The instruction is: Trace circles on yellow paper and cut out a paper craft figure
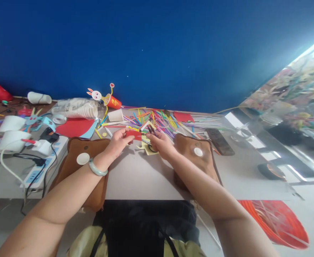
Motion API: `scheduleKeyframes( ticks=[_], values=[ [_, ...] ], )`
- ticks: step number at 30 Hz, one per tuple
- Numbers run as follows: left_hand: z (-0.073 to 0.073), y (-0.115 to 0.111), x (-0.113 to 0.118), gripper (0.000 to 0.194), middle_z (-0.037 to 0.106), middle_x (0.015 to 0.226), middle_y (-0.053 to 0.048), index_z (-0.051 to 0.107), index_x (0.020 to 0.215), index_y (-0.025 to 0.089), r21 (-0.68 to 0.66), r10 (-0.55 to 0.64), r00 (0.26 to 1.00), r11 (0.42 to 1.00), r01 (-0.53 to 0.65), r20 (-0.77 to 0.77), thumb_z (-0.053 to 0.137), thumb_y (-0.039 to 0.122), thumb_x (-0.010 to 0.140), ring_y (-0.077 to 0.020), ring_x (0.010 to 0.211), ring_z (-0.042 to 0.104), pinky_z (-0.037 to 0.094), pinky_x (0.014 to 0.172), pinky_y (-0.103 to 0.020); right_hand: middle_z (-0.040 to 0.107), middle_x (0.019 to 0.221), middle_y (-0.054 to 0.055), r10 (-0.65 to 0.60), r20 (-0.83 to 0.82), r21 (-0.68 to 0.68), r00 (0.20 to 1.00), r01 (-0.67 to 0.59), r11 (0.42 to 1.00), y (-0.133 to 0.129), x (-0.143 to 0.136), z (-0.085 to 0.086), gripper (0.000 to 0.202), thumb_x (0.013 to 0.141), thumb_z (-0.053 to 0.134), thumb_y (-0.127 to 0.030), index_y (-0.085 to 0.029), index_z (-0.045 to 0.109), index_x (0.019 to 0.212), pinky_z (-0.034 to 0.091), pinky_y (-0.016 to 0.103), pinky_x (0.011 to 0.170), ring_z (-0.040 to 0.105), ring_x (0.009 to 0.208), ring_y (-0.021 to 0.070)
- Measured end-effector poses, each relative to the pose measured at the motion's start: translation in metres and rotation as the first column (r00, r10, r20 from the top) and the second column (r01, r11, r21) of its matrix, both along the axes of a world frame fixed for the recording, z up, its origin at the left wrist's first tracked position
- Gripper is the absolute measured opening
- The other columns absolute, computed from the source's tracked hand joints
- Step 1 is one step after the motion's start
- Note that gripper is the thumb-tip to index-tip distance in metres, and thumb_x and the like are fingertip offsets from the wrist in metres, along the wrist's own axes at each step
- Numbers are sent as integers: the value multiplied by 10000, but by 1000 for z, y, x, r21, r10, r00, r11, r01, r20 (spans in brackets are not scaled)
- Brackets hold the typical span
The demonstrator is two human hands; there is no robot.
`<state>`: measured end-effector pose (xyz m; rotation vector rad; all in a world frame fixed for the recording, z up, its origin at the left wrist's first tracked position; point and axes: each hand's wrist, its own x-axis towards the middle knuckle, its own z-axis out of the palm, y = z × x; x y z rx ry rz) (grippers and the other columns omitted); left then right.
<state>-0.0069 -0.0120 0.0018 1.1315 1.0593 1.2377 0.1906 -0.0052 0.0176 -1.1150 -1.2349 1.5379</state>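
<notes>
My left hand (118,142), with a pale bangle at its wrist, pinches a small red piece of paper (134,135) above the middle of the table. Close on its right, my right hand (160,142) is closed around dark-handled scissors (151,130); the fingers partly hide them. Beneath the hands lies a yellow piece of paper (147,147), with a dark curved thing on it by the right hand. Behind them spreads a pile of coloured pipe cleaners (159,119).
Brown cushions (96,185) (194,167) lie under both forearms. On the left are a power strip (43,166) with cords, stacked paper cups (79,109) and red paper (75,127). A phone (220,141) lies right; a red basket (279,221) stands below the table edge.
</notes>
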Motion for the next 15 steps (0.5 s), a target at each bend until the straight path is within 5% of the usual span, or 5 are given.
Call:
scheduleKeyframes(
  ticks=[10, 15],
  values=[
    [1, -11, 9, 294, 749, 923, -49, 693, 1017, 154, 8, -46, 998, 999, 46, -40, 745, 286, 759, -148, 779, 660, 510, 705, -244, 318, 489, -105, 46, -95, -38, 994, -50, 998, -17, -11, -17, 416, 700, 818, -493, -205, 519, 722, 145, 247, 451, 240, 440, 54],
    [5, -13, 9, 354, 701, 818, -30, 704, 964, 161, 13, -67, 997, 998, 67, -38, 660, 500, 868, -134, 688, 617, 508, 669, -249, 270, 522, -110, 43, -234, -127, 971, -74, 989, -17, -5, -14, 464, 697, 830, -472, -219, 442, 698, 106, 239, 442, 191, 447, 47]
  ],
)
